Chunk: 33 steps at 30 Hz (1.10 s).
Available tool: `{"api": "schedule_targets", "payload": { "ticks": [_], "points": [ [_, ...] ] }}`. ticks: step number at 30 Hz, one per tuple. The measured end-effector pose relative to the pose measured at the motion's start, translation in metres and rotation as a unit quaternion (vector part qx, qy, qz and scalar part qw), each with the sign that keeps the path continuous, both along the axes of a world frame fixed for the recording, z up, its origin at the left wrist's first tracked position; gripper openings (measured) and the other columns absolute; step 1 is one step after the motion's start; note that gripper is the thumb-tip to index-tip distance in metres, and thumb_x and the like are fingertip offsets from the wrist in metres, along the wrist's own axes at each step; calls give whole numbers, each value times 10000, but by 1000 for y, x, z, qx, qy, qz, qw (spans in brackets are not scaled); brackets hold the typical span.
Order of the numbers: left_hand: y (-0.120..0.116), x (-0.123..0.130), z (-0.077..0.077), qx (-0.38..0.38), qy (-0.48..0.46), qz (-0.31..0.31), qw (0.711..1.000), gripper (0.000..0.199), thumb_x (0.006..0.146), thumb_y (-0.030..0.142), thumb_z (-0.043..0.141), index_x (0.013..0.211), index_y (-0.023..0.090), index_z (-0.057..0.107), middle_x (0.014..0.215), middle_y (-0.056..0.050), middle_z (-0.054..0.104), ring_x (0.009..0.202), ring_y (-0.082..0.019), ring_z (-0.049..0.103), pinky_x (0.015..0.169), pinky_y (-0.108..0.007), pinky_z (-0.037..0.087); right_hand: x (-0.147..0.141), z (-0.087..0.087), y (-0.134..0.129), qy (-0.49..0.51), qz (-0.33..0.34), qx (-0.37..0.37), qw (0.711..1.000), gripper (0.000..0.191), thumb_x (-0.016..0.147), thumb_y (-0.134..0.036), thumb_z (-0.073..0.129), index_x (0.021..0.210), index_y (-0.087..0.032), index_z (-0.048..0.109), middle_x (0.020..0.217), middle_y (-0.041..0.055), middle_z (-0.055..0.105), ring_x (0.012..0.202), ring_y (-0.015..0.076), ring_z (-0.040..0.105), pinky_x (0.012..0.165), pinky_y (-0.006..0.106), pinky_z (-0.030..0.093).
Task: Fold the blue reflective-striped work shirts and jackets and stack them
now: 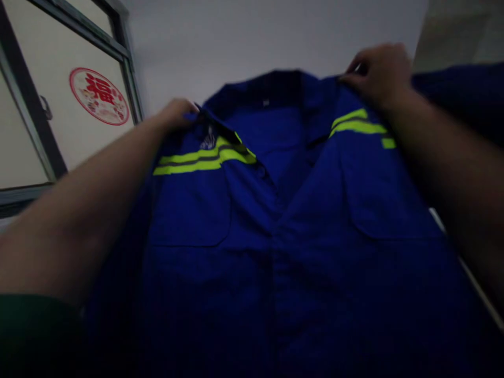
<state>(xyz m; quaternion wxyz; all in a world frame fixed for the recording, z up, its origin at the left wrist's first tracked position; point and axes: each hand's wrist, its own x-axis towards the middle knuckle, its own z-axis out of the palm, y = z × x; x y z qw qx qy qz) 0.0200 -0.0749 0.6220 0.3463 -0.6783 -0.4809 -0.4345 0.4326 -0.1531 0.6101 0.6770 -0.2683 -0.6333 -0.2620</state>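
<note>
1. While a plain pale wall (pixel 252 34) spans the far middle, its left edge meets a dark-framed window with pale panes (pixel 29 68).

2. Between both arms hangs a dark blue cloth jacket with yellow-green stripes (pixel 252 226), front facing near. Its collar gapes in a V; a wide stretch of wall shows above its upper edge, and its lower part runs past the near edge into shadow.

3. Well left of the collar, a round red-and-white sticker (pixel 100 96) sits on the window.

4. The left hand (pixel 177 113) pinches the jacket's cloth at its left shoulder, just beside the collar; finger detail is too dark to tell.

5. The right hand (pixel 380 71) pinches the right shoulder's upper edge between thumb and fingers, farther out from the collar.
</note>
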Motion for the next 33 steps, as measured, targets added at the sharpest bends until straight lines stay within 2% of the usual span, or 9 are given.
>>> {"api": "schedule_targets", "payload": {
  "ticks": [3, 4, 7, 11, 15, 19, 24, 29, 33],
  "points": [
    [64, 20, -29, -36, 11, -2, 999, 230, 875, 253, 540, 823, 52, 640, 971, -104, 703, 1068, -251, 609, 974, -414, 427, -8, -5, 18, -3, -296, -91, 951, 282, 844, -343, 630, 832, -67, 691, 991, 106, 697, 1081, 202, 570, 878, 353, 410],
    [85, 25, -43, -57, 13, 0, 998, 236, 877, 261, 550, 797, 60, 644, 970, -141, 704, 1056, -276, 616, 975, -433, 420, -11, -12, 33, -16, -319, -121, 940, 217, 805, -303, 694, 841, -90, 704, 993, 124, 707, 1050, 229, 594, 877, 363, 422],
    [127, 39, -93, -137, 11, 15, 990, 299, 948, 270, 429, 884, 89, 658, 1056, -187, 671, 1079, -296, 602, 954, -417, 420, -14, -48, 75, -104, -446, -289, 841, 239, 932, -282, 532, 1035, -131, 686, 1112, 176, 676, 1069, 270, 603, 870, 383, 444],
    [149, 62, -161, -213, 13, -10, 977, 322, 961, 274, 376, 938, 123, 659, 1056, -171, 645, 1038, -274, 605, 851, -344, 467, -6, -108, 97, -169, -447, -442, 759, 259, 930, -162, 462, 1061, -143, 684, 1093, 183, 679, 1046, 253, 617, 844, 329, 455],
    [165, 85, -204, -223, -18, -31, 974, 311, 963, 264, 353, 1089, 132, 606, 1137, -174, 595, 1086, -285, 554, 866, -363, 458, -9, -154, 111, -217, -408, -468, 753, 324, 897, -122, 494, 1187, -173, 629, 1218, 155, 623, 1177, 246, 528, 929, 319, 423],
    [167, 108, -216, -185, -68, -149, 969, 274, 943, 261, 410, 1141, 170, 576, 1192, -130, 582, 1129, -263, 516, 925, -376, 427, -31, -172, 123, -344, -247, -443, 790, 299, 900, -121, 480, 1141, -199, 639, 1187, 84, 641, 1123, 189, 552, 957, 272, 391],
    [137, 130, -219, -286, 140, -380, 868, 230, 930, 295, 463, 1026, 212, 655, 1086, -47, 668, 1038, -190, 581, 944, -325, 406, -40, -176, 123, -496, -185, -520, 670, 304, 807, -35, 500, 934, -213, 711, 968, 53, 692, 944, 194, 610, 762, 258, 424],
    [120, 123, -210, -352, 207, -409, 816, 267, 890, 352, 546, 1105, 247, 665, 1153, -35, 664, 1080, -200, 576, 953, -317, 383, -35, -174, 119, -549, -185, -510, 636, 404, 751, 20, 524, 1039, -221, 671, 1044, 66, 644, 1006, 208, 540, 728, 265, 405],
    [124, 115, -204, -348, 246, -375, 823, 295, 783, 322, 676, 1073, 276, 708, 1194, -48, 626, 1091, -232, 548, 962, -335, 380, -36, -174, 120, -566, -198, -537, 593, 337, 708, -5, 613, 971, -205, 679, 1006, 82, 612, 967, 221, 509, 679, 272, 396]
  ]
}}
